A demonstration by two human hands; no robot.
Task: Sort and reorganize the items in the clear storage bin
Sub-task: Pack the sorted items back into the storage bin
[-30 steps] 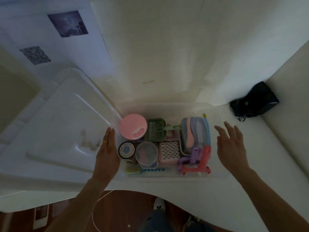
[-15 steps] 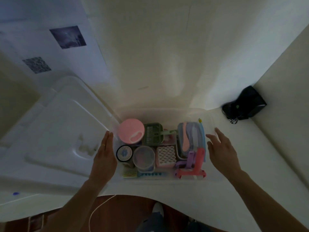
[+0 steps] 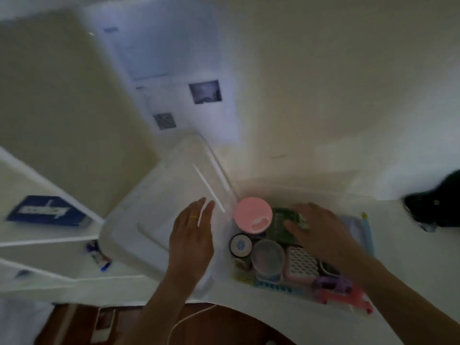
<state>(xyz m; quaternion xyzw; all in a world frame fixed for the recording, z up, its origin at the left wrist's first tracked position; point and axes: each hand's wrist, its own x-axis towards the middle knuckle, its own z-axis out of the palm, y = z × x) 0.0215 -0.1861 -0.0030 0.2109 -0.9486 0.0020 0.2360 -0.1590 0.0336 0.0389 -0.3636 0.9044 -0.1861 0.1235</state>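
Observation:
The clear storage bin stands on the white table, packed with small items. Inside sit a pink round lid, a green perforated basket, a dark round tin, a clear round container, a pink-and-white soap dish, and a purple and pink toy at the front right. My right hand reaches into the bin with fingers spread over the green basket, touching it. My left hand hovers flat and open beside the bin's left wall.
The bin's clear lid lies on the table to the left. A black object sits at the far right. A blue box rests on a white shelf at left, with small tubes below it.
My right hand moved left from outside the bin's right side into the bin, onto the green basket. The view swung left. My left hand stayed beside the bin.

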